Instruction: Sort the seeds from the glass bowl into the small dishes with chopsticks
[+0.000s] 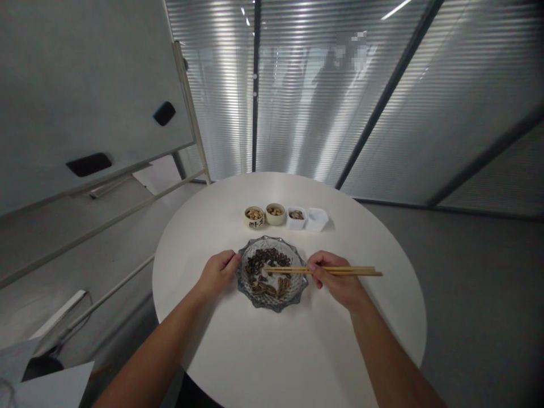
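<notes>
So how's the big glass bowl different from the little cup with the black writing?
The glass bowl is much wider than the small cup. The bowl is see-through with a jagged, pointed rim; the cup is cream-coloured with a smooth, round one. The bowl holds mostly dark pieces, while the cup holds pale tan ones. Both stand on the white table.

Unobstructed worktop [272,357] extends from the glass bowl [272,306] to the near edge, between the forearms [178,323]. A narrow strip separates bowl and row of small containers [275,215]; these block straight passage toward the far edge. Chopsticks [357,271] overhang the bowl's right side.
</notes>
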A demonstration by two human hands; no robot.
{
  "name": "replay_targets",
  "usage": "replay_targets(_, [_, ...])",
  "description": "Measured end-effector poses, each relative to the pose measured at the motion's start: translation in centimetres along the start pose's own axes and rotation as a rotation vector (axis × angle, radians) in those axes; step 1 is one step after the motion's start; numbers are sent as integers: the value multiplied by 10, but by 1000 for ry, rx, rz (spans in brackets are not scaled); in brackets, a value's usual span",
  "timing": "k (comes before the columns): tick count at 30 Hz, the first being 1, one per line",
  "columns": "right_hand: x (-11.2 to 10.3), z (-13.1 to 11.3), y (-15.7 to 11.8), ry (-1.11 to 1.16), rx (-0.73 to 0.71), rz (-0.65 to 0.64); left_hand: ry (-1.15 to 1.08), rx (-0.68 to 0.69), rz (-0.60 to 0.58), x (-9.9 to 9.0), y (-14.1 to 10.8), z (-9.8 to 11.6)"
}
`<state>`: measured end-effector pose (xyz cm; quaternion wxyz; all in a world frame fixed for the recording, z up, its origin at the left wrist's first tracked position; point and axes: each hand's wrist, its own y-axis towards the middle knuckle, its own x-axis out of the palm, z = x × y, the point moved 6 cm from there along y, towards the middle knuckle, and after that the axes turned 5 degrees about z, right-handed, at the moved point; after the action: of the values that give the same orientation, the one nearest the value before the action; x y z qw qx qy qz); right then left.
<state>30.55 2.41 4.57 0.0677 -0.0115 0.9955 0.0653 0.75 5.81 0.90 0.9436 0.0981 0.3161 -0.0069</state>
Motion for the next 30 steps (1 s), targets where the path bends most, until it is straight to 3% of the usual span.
replay_targets(4, [-1,-3,2,-33,-31,45,6,-6,-4,1,0,-2])
replay_targets(9, [3,8,2,67,33,44,-14,-15,-1,-1,-1,0])
replay_targets(16, [9,12,3,407,119,27,-26,-18,16,0,-1,-3])
replay_targets(22, [3,20,4,285,137,42,-39,-18,11,3,-1,-8])
replay_targets(30, [3,23,3,282,157,-62,-34,12,7,3,0,-7])
